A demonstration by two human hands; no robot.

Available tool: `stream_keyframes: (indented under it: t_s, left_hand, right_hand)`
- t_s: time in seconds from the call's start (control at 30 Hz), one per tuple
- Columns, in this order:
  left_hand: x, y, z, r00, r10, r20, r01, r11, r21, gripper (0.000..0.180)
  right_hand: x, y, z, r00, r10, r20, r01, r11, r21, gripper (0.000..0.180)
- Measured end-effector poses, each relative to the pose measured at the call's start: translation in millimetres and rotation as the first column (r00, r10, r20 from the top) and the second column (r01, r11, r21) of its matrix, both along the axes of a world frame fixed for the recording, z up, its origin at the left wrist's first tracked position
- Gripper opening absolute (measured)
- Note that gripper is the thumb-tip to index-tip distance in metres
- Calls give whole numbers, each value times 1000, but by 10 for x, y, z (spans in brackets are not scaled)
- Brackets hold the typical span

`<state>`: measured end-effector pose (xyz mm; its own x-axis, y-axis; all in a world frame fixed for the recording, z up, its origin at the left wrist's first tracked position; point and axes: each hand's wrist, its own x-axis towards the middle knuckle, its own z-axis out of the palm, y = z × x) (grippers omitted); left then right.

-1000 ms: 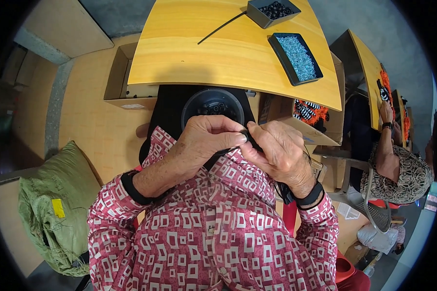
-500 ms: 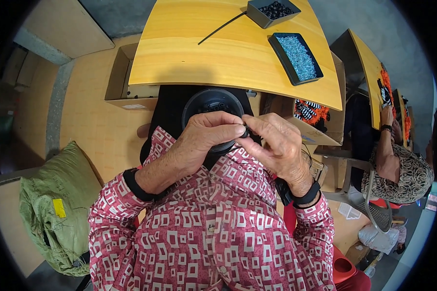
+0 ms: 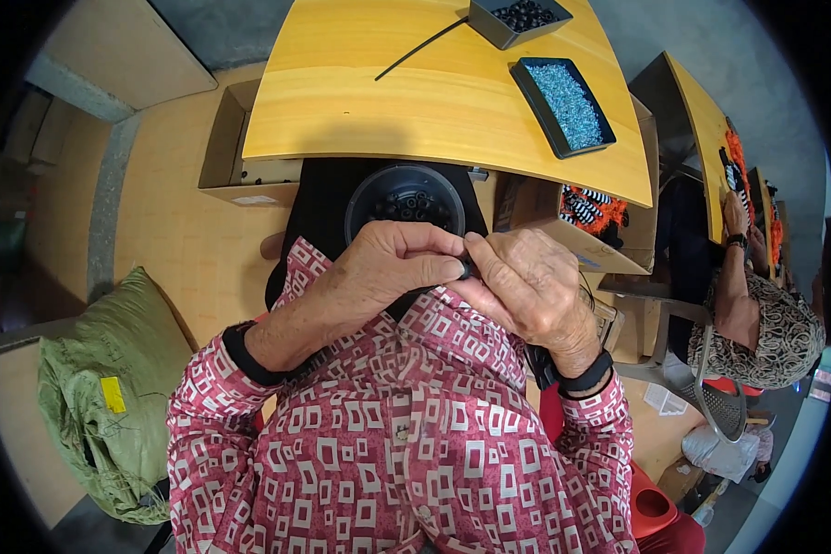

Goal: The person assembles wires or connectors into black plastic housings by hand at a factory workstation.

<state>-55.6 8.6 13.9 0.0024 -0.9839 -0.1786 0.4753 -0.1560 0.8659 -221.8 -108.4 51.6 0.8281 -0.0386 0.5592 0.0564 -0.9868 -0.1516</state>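
My left hand (image 3: 383, 270) and my right hand (image 3: 534, 284) meet at their fingertips just in front of my shirt. Between the pinched fingers sits a small round black part (image 3: 466, 269), mostly covered, so its exact kind does not show. Both hands are closed on it. Right behind them, on my lap, a dark round bowl (image 3: 353, 205) contains several small black ring-shaped pieces (image 3: 414, 204). The near rim of this bowl is hidden by my hands.
On the yellow table (image 3: 360, 115) lie a tray of clear bluish bits (image 3: 566, 106), a grey tray of black pieces (image 3: 524, 16) and a thin black rod (image 3: 420, 50). Cardboard boxes (image 3: 249, 195) flank my legs. A co-worker (image 3: 752, 323) sits at right, a green sack (image 3: 111, 397) at left.
Both hands have shifted slightly toward my body, baring more of the bowl's inside. The black part stays between the fingertips and looks more covered. The co-worker's hand has moved a little.
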Motion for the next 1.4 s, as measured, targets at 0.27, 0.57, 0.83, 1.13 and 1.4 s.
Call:
stream_keyframes:
  t_s: [0.27, 0.57, 0.83, 1.13, 1.4]
  left_hand:
    - [-37, 22, 27, 994, 38, 100, -40, 999, 18, 30]
    - [-17, 22, 19, 988, -15, 151, 20, 999, -29, 34]
    - [-64, 50, 108, 918, 133, 372, -92, 988, -126, 35]
    - [61, 26, 71, 995, 72, 72, -64, 993, -104, 24]
    - [60, 18, 52, 999, 19, 32, -16, 995, -95, 21]
  right_hand:
    - [-28, 57, 156, 990, 35, -140, -23, 996, 89, 33]
    - [-35, -55, 205, 968, 103, -228, 31, 856, 515, 11]
    - [-53, 109, 204, 973, -35, -226, 160, 812, 561, 8]
    - [-47, 89, 197, 989, -52, -141, 132, 748, 650, 17]
    - [-12, -54, 196, 981, 122, -148, 18, 710, 704, 16]
